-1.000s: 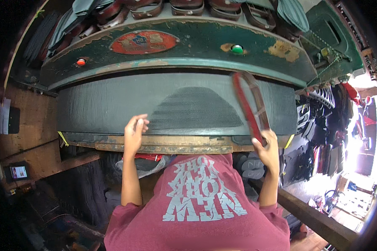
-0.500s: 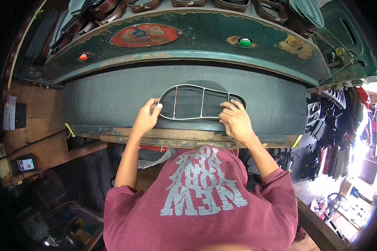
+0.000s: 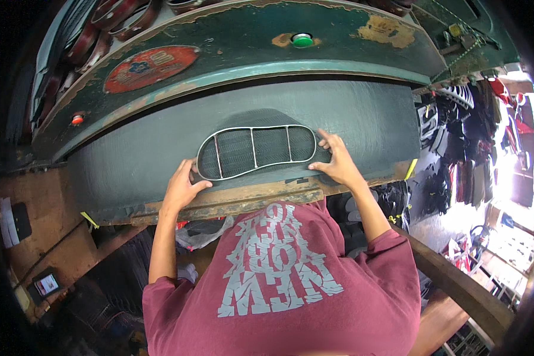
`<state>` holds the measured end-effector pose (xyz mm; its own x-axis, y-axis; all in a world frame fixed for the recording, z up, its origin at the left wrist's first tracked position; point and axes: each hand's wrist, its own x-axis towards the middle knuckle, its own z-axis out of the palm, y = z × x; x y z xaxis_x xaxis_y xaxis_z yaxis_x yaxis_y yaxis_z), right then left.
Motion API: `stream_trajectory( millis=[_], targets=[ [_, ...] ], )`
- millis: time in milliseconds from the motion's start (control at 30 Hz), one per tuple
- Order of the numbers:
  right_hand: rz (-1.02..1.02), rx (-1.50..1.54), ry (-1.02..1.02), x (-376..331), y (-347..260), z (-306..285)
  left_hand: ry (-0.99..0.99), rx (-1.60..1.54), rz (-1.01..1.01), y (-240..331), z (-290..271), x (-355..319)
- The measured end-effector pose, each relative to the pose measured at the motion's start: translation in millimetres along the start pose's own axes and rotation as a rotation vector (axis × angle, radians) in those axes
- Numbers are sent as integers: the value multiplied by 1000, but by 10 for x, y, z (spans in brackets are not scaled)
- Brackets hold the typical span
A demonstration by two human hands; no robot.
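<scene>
Frame of silver, sole-shaped metal (image 3: pixel 254 148) lies between half-open left hand (image 3: pixel 181 187) and half-open right hand (image 3: pixel 340 164), now off crossbar (image 3: pixel 289 144), seemingly placed.

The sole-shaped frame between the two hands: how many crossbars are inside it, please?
3: the left crossbar, toward the left hand; the middle crossbar; the right crossbar, toward the right hand. None seems hidden.

Strong daylight from the right, burning to white beside the hanging goods (image 3: pixel 439 184); near left sunk in deep shadow. Softer light over the dark board (image 3: pixel 130 154), the metal-edged frame (image 3: pixel 254 148) glinting. Straight edges bow, corners fall black.
</scene>
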<state>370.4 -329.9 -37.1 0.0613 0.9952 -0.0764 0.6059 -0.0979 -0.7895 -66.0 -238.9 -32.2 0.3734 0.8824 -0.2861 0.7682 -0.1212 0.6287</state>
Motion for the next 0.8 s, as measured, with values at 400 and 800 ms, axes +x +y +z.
stream_trajectory(
  millis=[400, 800],
  targets=[
    [-55, -125, 107, -8, 187, 230, 187, -18, 148, -270, 229, 53],
    [-74, -169, 112, -55, 253, 264, 216, -42, 240, -337, 242, 69]
  ],
)
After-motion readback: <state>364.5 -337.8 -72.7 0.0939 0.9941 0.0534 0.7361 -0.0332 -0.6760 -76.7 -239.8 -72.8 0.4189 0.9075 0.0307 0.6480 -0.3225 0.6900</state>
